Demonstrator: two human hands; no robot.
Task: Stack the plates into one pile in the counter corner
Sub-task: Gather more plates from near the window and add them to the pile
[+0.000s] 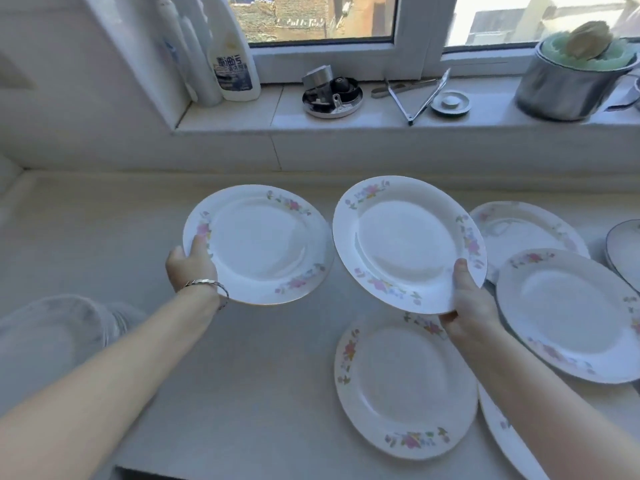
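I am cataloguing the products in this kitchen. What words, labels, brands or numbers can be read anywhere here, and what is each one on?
White cleaner bottle on the windowsill: its label carries large characters and smaller lines, all too blurred to read.
Building wall outside the window: a row of marks that may be lettering, unreadable.
Floral plates, steel pot: no text visible.

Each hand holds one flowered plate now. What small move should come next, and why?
Probably the left hand should set its plate down toward the bare counter corner, starting the pile. No stack exists yet, and the right hand holds the next plate beside it.
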